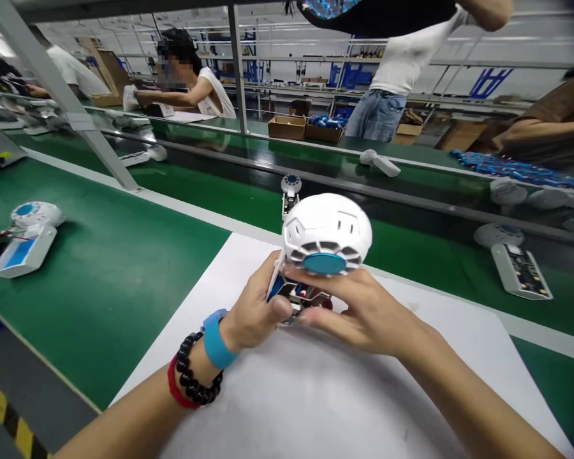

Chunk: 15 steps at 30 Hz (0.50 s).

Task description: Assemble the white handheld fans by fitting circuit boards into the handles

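Note:
A white handheld device (332, 220) with a rounded, vented head and a blue disc is held above a white sheet (287, 395). Its handle is uncovered, showing a circuit board and small wired parts (303, 294). My left hand (256, 309) closes round the handle from the left, the thumb lying over its near end. From the right, my right hand (358, 312) grips the same device, fingers under the head and thumb near the inner parts. Those fingertips are partly hidden, so their exact contact cannot be made out.
Another opened device (29, 239) lies on the green bench at left. On the belt beyond are an opened unit (291, 191) and another (519, 261) at right. A slanted metal post (76, 108) stands at left. Co-workers are across the line, near cardboard boxes (287, 127).

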{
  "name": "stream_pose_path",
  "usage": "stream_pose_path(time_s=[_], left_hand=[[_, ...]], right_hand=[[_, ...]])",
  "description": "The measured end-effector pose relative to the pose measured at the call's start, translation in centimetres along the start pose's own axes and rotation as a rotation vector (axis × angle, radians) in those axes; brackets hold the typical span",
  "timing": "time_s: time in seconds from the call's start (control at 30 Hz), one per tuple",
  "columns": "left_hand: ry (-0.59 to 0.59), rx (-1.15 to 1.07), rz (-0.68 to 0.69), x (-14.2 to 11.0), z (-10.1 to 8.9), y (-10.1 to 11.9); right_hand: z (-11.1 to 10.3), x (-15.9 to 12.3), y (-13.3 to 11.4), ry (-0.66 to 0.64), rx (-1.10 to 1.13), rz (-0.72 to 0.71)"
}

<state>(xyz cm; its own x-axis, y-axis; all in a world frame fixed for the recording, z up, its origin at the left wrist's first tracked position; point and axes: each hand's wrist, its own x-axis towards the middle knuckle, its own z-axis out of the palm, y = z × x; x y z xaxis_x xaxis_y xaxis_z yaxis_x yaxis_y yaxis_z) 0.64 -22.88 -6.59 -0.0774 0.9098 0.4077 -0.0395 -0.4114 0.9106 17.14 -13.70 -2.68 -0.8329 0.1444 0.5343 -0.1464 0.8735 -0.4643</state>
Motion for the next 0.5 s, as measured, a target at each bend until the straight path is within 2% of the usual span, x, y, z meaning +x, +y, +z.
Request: stream_pose_path(time_s=[0.13, 0.2, 0.27, 0.37, 0.43, 0.5], left_hand=[[-0.056, -0.036, 0.019, -0.1, -0.2, 0.4], [-0.089, -0.072, 0.005, 0.0, -0.5, 0.4], [-0.138, -0.114, -0.076, 0.0, -1.0, 0.0], [-0.235, -0.164, -0.222, -0.2, -2.1, -1.3], [-0.240, -0.146, -0.255, -0.4, -2.8, -2.2], [-0.192, -0.088, -0.226, -0.5, -3.1, -2.9]], right_hand=[[-0.1, 0.1, 0.0, 0.069, -0.120, -0.099], [-0.1, -0.1, 0.1, 0.115, -0.097, -0.091], [-0.1, -0.2, 0.2, 0.063, -0.007, 0.011], [-0.2, -0.3, 0.3, -0.105, 0.063, 0.243], [-0.1, -0.2, 0.3, -0.112, -0.005, 0.304], [0.2, 0.0, 0.2, -0.054, -0.057, 0.326]])
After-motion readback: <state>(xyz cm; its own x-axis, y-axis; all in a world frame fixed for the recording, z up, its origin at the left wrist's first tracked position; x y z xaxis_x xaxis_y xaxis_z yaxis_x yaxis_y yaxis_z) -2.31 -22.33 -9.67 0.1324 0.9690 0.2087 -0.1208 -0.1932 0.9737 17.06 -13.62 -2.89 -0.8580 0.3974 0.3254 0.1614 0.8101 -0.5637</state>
